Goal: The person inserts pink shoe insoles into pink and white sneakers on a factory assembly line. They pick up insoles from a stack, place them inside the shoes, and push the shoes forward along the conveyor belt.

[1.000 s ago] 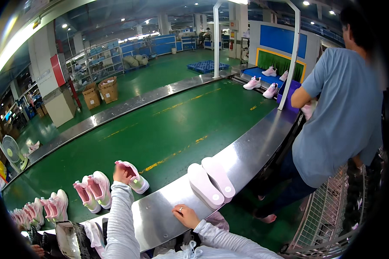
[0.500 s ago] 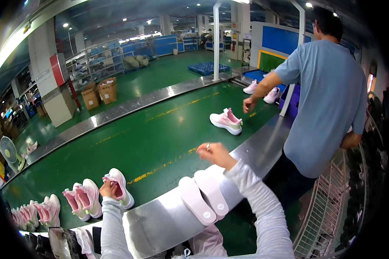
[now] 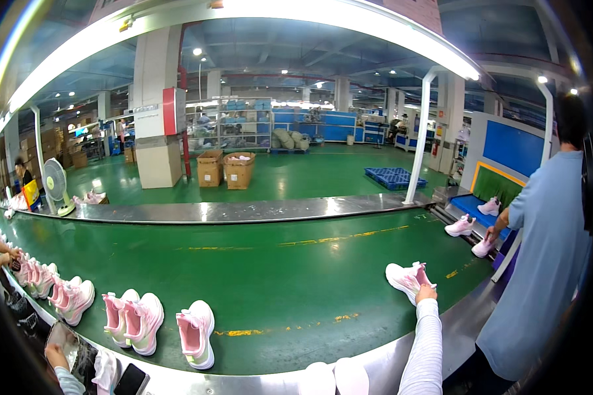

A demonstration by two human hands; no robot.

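Observation:
My right hand [image 3: 427, 293] is closed on the heel of a pink and white sneaker [image 3: 407, 279], which is on the green conveyor belt [image 3: 277, 276]. At the lower left, my left hand [image 3: 57, 357] is at the edge of a box with a grey, shiny inside [image 3: 66, 339]; its fingers are too small and partly hidden to read. A single sneaker [image 3: 196, 334] stands on the belt's near side, with a pair of sneakers [image 3: 135, 321] left of it. Two pale insoles [image 3: 351, 377] lie on the metal ledge, cut off by the lower edge.
A co-worker in a blue shirt [image 3: 537, 243] stands at the right, one hand on a sneaker [image 3: 483, 247] by the blue machine [image 3: 471, 205]. Another person's hands [image 3: 5, 255] are at the far left beside more sneakers [image 3: 72, 297]. A black phone [image 3: 132, 380] lies near the box.
The view has swung left and up. My left hand has let go of the single sneaker and moved left to the box. My right hand has taken hold of the other sneaker.

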